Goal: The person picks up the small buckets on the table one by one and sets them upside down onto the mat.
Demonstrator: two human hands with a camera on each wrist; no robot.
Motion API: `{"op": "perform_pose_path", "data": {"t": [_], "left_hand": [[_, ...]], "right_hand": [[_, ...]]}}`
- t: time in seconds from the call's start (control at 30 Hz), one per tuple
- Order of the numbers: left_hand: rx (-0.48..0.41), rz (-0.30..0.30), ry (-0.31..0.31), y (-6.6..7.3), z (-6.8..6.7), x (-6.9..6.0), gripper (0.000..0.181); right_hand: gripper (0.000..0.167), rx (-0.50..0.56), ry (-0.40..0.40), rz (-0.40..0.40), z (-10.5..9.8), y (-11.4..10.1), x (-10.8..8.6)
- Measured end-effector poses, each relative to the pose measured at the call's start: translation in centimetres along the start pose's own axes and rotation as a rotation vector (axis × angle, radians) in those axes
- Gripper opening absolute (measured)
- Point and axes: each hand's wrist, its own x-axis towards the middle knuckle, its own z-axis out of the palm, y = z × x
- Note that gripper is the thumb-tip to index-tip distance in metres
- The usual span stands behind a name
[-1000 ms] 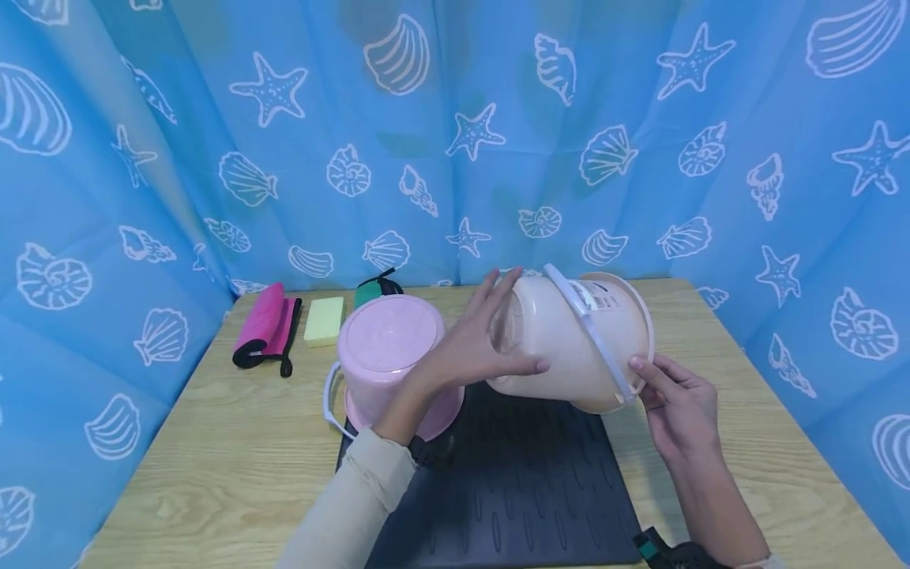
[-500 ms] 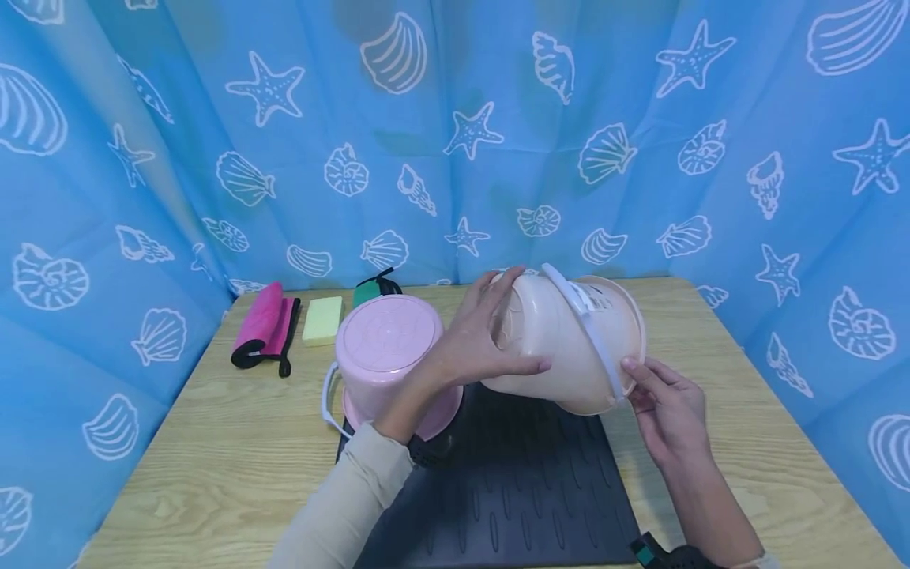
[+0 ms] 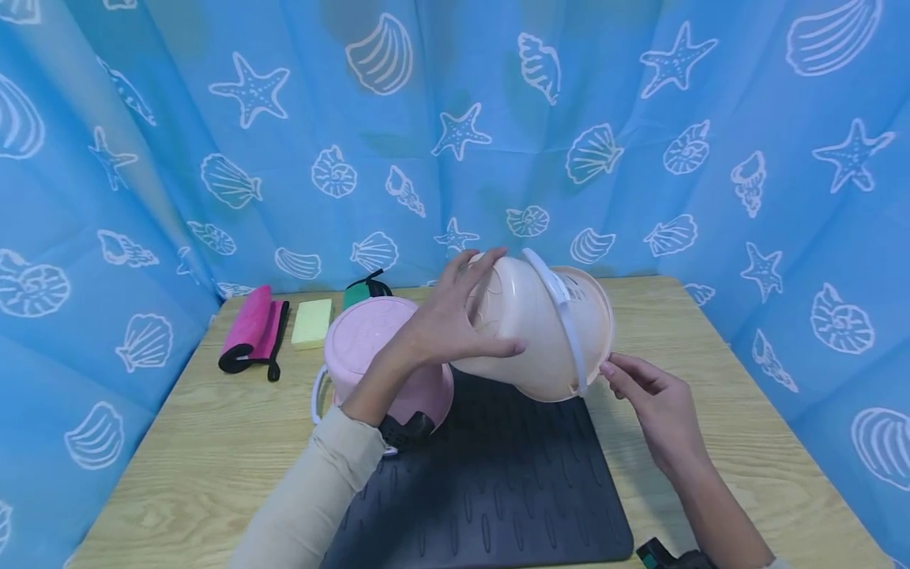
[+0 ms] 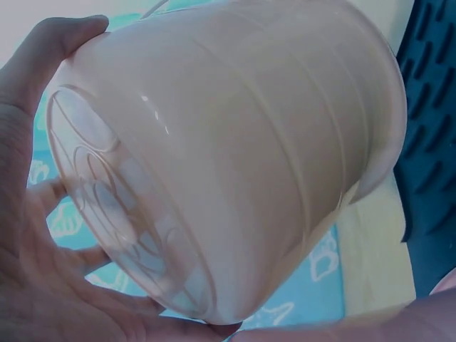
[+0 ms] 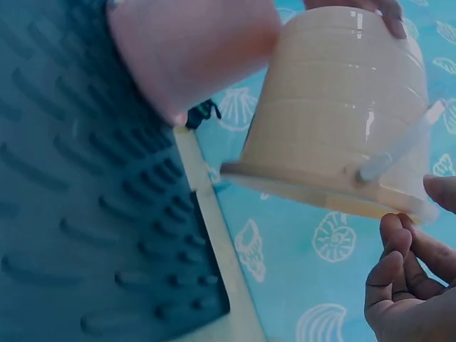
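Note:
A cream bucket (image 3: 529, 324) is held tilted above the dark mat, its base to the upper left and its mouth to the lower right. My left hand (image 3: 455, 316) grips the base end, thumb and fingers spread round it; the left wrist view shows the bucket's moulded base (image 4: 132, 203) against the palm. At the rim, my right hand (image 3: 661, 403) holds the edge with its fingertips; in the right wrist view, curled fingers (image 5: 402, 249) touch the rim's underside and the thumb stands near its outside. The white handle (image 3: 562, 316) lies across the bucket's side.
A pink bucket (image 3: 370, 340) stands upside down on the left of the black ribbed mat (image 3: 490, 490). Behind it are a rolled pink cloth (image 3: 252, 328), a yellow sponge (image 3: 311, 322) and a partly hidden green item (image 3: 359, 292). A blue curtain (image 3: 462, 182) borders the wooden table.
Both hands have moved left with the cream bucket, which is raised slightly and tips more mouth-down. The right hand's hold has shrunk to its fingertips at the rim. The head view has shifted slightly.

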Motion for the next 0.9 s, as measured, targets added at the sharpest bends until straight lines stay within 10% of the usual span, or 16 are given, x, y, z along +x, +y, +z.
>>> {"op": "perform_pose_path", "data": {"t": [0.4,0.9], "left_hand": [[0.063,0.017,-0.067,0.7,-0.8,0.0,0.109],[0.182,0.06,-0.153,1.2,-0.8,0.2,0.109]], "right_hand": [[0.019,-0.449,-0.048,-0.311,-1.7,0.3,-2.7],[0.022,-0.678,-0.159,-0.495,-0.7,0.8,-5.1]]}}
